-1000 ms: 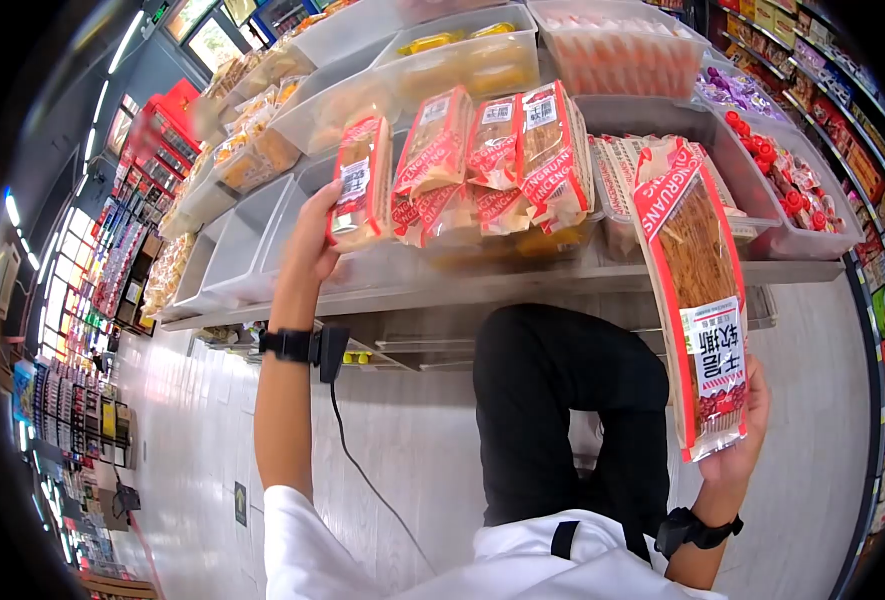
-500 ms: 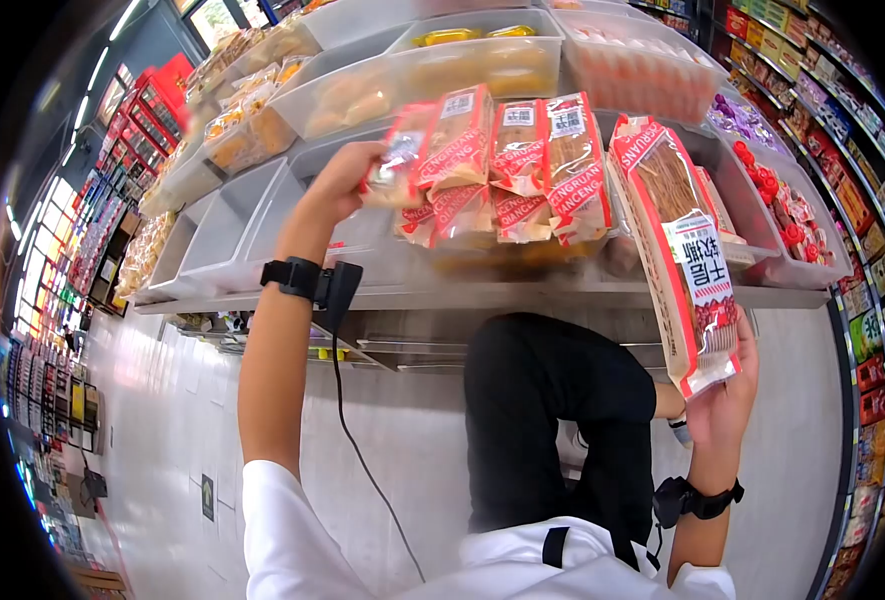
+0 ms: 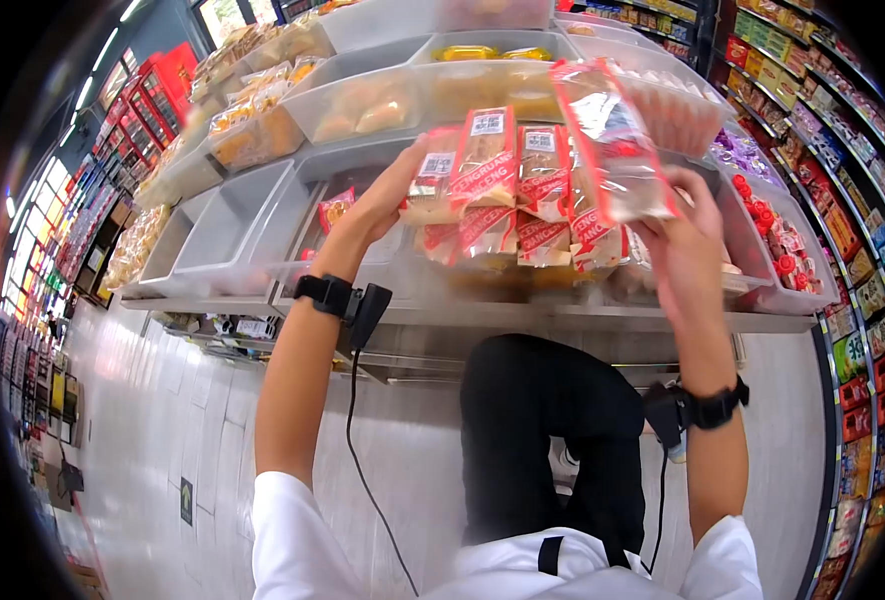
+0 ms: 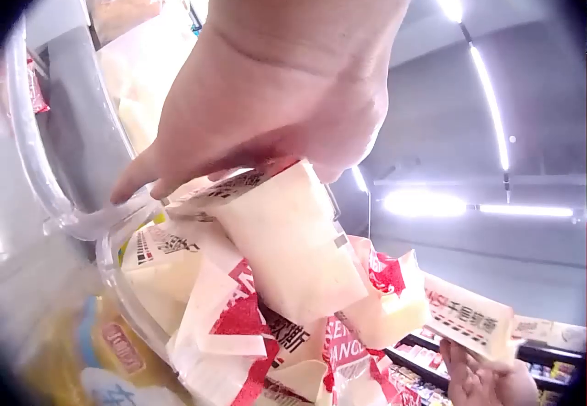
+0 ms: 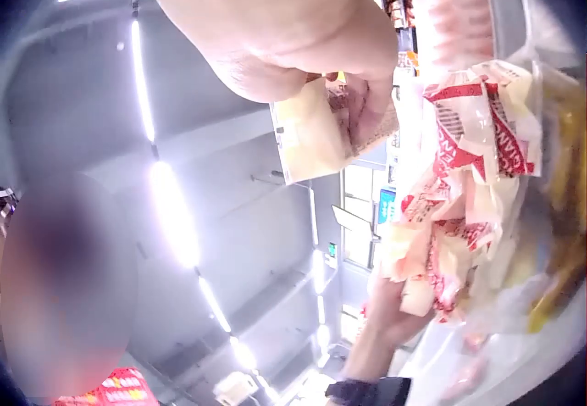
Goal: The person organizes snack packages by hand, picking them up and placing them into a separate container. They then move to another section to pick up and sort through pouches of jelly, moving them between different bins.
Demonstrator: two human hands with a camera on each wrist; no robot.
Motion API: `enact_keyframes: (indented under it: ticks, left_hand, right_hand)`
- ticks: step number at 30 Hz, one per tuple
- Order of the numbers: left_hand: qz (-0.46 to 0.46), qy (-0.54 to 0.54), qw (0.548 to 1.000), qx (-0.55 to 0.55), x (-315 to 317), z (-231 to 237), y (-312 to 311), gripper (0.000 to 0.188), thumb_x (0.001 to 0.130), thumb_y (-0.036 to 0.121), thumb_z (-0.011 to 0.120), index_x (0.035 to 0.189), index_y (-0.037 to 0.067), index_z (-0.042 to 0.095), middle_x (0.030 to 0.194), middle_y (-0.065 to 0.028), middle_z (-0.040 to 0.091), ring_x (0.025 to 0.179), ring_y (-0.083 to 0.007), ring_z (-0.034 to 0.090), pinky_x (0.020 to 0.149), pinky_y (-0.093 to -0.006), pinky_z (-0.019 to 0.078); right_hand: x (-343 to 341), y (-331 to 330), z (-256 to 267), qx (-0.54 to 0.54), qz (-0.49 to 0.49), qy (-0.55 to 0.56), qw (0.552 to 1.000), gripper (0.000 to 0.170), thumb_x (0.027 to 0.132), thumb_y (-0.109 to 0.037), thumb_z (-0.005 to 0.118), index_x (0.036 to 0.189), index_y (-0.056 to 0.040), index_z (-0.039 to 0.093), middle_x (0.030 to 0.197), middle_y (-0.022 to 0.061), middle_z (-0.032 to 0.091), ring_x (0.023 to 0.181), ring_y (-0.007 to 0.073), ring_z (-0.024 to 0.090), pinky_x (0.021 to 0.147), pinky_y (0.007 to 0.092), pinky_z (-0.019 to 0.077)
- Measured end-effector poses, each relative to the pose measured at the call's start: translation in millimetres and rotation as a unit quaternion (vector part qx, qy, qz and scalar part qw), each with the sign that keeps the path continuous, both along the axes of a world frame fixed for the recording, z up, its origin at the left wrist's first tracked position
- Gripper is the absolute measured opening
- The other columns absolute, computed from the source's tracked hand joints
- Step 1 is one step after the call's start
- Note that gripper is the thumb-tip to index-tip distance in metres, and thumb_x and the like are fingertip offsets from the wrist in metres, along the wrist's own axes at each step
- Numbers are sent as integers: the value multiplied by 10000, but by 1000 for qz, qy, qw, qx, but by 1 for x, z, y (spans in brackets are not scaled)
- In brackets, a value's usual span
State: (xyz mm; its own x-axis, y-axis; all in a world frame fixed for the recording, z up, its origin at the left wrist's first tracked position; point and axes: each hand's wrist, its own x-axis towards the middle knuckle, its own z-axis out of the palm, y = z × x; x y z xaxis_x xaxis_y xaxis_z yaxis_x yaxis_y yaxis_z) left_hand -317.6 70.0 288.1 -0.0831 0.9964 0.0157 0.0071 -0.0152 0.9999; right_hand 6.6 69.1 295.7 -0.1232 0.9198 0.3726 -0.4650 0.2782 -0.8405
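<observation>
Several packs of sliced bread in clear, red and cream wrappers lie stacked in the front row of bins. At the left end of the stack my left hand (image 3: 377, 205) grips one bread pack (image 3: 432, 175); most of its fingers are hidden behind the wrapper. In the left wrist view that pack (image 4: 289, 245) stands upright beneath my palm, against other packs. My right hand (image 3: 687, 245) holds another bread pack (image 3: 617, 140) by its near end, raised and tilted over the right side of the stack. The right wrist view shows this pack (image 5: 316, 140) under my curled fingers.
Left of the stack, a clear bin (image 3: 227, 225) adjoins one with a small red packet (image 3: 336, 208). Bins of yellow-wrapped (image 3: 467, 52) and rolled goods stand behind. Red-topped sweets (image 3: 777, 235) fill a bin at right. A metal shelf edge (image 3: 442, 312) runs along the front.
My left hand has moved right, bringing its bread pack against the stack's left end. My right hand has risen and swung left, lifting its pack from low at the right to over the stack.
</observation>
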Motion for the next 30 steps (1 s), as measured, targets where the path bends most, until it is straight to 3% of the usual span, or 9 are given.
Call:
enact_keyframes:
  ticks: [4,6,9,13,16,20,23,25,30]
  left_hand:
    - [46,-50,998,-4,-6,0,1,732,1010,569,420,1480,12,347,1441,-144,489,1257,-222,547,1056,-339,447]
    - [-29,-1,999,27,-8,-4,1,725,1005,544,452,1493,20,336,1450,-147,472,1254,-218,547,1064,-339,437]
    - [28,164,981,97,-3,-15,5,650,1018,474,464,1489,40,349,1441,-135,481,1246,-180,549,1054,-331,442]
    - [-4,41,996,78,0,-16,4,621,1018,446,472,1485,51,363,1441,-124,485,1253,-179,546,1059,-324,435]
    - [4,86,991,100,-5,-12,6,642,1014,473,462,1485,48,365,1454,-133,473,1262,-199,544,1067,-323,429]
    - [13,30,992,125,9,1,-8,638,1017,496,413,1466,43,394,1450,-147,481,1341,-223,470,1089,-346,414]
    - [15,48,991,121,10,3,-8,598,1018,483,418,1426,47,456,1414,-148,518,1355,-226,449,1080,-340,407]
    - [51,206,963,166,13,2,-8,553,1001,423,492,1375,15,499,1333,-161,578,1256,-233,531,1074,-340,379]
    - [100,365,893,244,42,16,-23,479,961,380,568,1314,58,538,1331,-194,576,1330,-316,479,1127,-469,285]
  right_hand:
    - [-17,30,3,60,-38,-167,983,351,962,-263,626,1199,-14,555,1036,134,688,1034,174,656,848,305,503]
    - [-19,28,3,99,-64,-227,967,408,948,-301,641,1218,-5,568,1049,169,695,1055,209,660,845,325,497]
    - [-15,-2,14,249,-66,-427,867,542,794,-272,761,1248,-38,580,1169,261,648,1136,391,611,958,428,473]
    - [-28,1,2,377,-192,-446,789,651,759,-120,757,1371,-156,537,1389,223,525,1195,418,560,1047,434,435]
    - [-36,10,11,490,-225,-401,741,543,753,-41,677,1280,-117,574,1306,231,565,1162,429,562,975,475,472]
    - [-35,30,12,415,-148,-455,774,449,765,-44,711,1201,-109,627,1383,152,542,1109,344,610,989,486,458]
    - [-31,34,14,434,-198,-437,763,284,768,-58,714,1042,-65,641,1210,128,640,1035,305,628,971,477,448]
    - [-25,28,12,388,-247,-507,729,176,787,-81,716,932,-46,621,1023,98,685,1013,278,633,983,435,420]
    - [-15,35,-9,372,-213,-477,768,160,810,-105,719,919,-41,620,968,78,692,1039,270,631,1005,437,387]
